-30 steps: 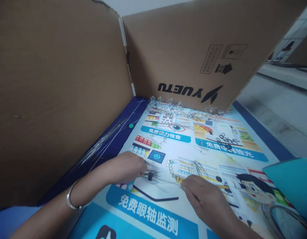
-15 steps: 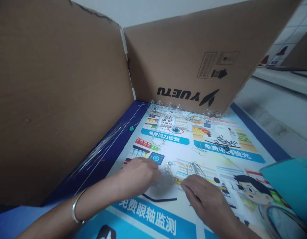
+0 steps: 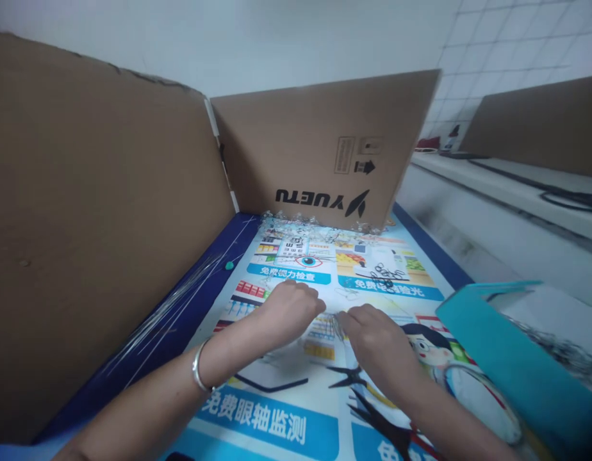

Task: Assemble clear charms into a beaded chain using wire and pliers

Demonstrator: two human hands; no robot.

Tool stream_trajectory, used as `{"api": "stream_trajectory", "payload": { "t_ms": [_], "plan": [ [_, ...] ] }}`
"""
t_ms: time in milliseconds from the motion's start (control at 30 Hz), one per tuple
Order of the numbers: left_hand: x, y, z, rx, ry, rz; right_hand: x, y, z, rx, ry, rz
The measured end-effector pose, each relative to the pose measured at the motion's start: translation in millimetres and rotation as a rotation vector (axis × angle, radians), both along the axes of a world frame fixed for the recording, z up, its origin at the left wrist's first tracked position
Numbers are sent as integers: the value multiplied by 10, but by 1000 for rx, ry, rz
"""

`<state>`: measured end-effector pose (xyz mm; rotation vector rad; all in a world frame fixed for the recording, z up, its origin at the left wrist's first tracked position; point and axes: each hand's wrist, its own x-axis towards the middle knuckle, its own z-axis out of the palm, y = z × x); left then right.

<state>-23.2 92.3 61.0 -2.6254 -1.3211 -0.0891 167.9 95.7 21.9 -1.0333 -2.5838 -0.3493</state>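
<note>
My left hand hovers over the printed sheet, fingers curled closed; what they hold, if anything, is hidden. Close to its right, my right hand has its thumb and forefinger pinched at a small bunch of thin silvery wires. How many wires the pinch takes in is too small to tell. Below the right wrist lie dark-jawed pliers and a second, larger dark-jawed tool, partly hidden by the forearm.
A turquoise box with many wire pieces stands at the right. Black rings and clear beaded pieces lie farther back. Long straight wires line the left edge. Cardboard panels wall the left and back.
The view has swung right and up, bringing the pliers and box into view. My right hand has moved forward to the wires. The clear beaded loop between my hands no longer shows.
</note>
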Motion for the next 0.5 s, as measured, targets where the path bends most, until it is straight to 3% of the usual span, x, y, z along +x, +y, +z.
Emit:
{"api": "stream_trajectory", "payload": {
  "t_ms": [167,367,500],
  "plan": [
    [233,144,-16,8,20,-2,63,119,-15,-28,-73,-134],
    [339,226,-133,-22,34,-10,62,189,-60,-160,0,-149],
    [362,218,-224,-36,29,-31,57,218,-129,-162,-8,-173]
  ]
}}
